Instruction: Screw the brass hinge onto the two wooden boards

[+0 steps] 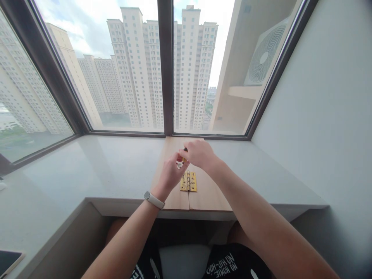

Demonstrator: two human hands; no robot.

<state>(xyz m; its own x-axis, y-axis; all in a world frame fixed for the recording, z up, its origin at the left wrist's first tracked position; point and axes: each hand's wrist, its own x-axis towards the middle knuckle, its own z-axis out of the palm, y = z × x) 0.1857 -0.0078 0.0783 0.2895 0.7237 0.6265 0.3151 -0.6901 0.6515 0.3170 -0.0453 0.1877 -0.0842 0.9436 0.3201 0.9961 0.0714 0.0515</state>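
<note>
My left hand [171,170], with a pale band on its wrist, and my right hand [200,153] meet above two wooden boards. Fingers of both are closed round a small object [180,159] with red, yellow and dark parts; mostly covered by the fingers, its kind cannot be made out. Just below the hands, a brass-coloured butt hinge [188,182] lies open across the seam between the left board [174,201] and the right board [207,199]. Small dark marks or pieces show on its leaves, too small to tell apart.
The boards rest on a white window ledge [116,166], its front edge close to my legs. Behind stands a dark-framed window [167,77]. A white wall [328,116] rises at right. A dark flat device [10,263] lies at lower left.
</note>
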